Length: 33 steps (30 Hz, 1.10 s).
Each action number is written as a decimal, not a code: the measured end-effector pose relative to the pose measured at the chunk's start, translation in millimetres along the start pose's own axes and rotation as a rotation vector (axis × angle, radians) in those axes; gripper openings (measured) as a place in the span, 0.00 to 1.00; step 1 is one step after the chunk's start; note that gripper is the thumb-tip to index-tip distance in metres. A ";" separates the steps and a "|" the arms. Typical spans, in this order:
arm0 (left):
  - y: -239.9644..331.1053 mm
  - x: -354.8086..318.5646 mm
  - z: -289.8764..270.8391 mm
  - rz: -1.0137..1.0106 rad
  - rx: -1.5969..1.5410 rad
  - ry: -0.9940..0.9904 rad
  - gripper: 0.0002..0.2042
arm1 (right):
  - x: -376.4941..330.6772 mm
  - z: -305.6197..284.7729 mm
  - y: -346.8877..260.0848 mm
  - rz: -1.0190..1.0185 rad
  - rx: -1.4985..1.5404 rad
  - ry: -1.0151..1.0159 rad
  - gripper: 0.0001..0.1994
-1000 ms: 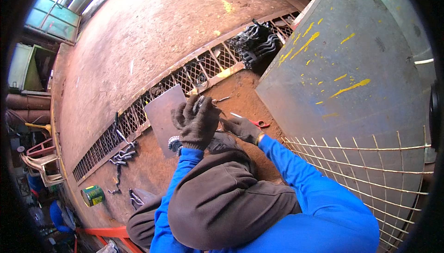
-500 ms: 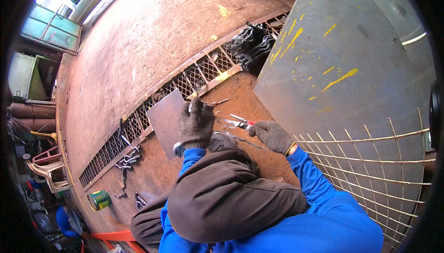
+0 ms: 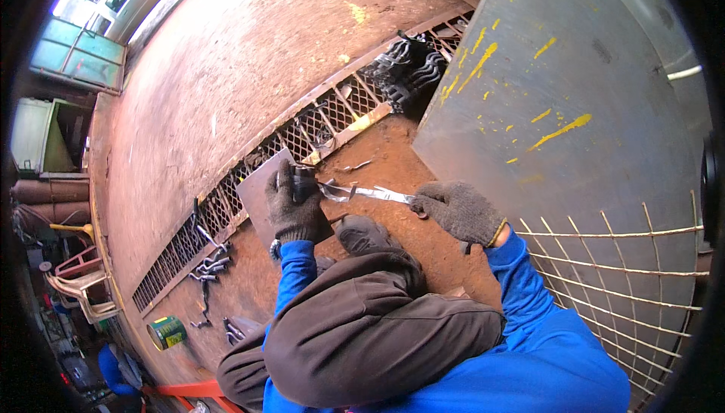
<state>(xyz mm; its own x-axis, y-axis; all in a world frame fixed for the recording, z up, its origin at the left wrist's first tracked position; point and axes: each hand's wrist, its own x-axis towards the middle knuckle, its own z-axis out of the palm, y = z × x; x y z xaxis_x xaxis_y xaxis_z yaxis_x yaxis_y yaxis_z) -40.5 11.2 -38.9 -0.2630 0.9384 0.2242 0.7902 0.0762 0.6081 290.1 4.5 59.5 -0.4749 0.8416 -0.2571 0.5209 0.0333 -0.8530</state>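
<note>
My left hand, in a dark knitted glove, is closed around a small dark piece whose shape is partly hidden. A thin silvery strip, partly curled, reaches from it toward my right side. My right hand, gloved too, is closed on a hand tool like pliers with long silver jaws; its handles are mostly covered. The jaws meet or overlap the strip; which one I cannot tell. Behind my left hand is a flat grey metal plate; whether the hand touches it is unclear.
A rusty floor grating crosses ahead, with a heap of bent black metal parts. More bent parts and a green can lie left. A large grey sheet and a wire mesh stand right. My shoe is below the hands.
My right hand has moved slightly right and turned, hiding the tool's red handle. My left hand has shifted a little left and down. A silvery strip now spans the gap between them.
</note>
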 end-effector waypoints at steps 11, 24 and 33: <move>32.5 25.3 -24.6 0.791 0.374 -0.216 0.09 | -13.2 18.7 17.5 0.070 0.030 0.062 0.15; 40.2 30.7 -29.7 0.943 0.450 -0.344 0.10 | -11.5 24.4 19.1 0.330 -0.012 -0.122 0.17; 21.6 29.5 -8.1 0.737 0.348 -0.305 0.08 | 7.7 59.2 10.4 -0.360 -0.627 0.727 0.13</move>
<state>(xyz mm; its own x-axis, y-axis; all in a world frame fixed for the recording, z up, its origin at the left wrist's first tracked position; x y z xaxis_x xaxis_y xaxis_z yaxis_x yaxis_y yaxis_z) -35.7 37.8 -13.0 0.5026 0.8348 0.2248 0.8382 -0.5342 0.1097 249.9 -20.5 21.7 -0.2402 0.8421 0.4830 0.8084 0.4490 -0.3808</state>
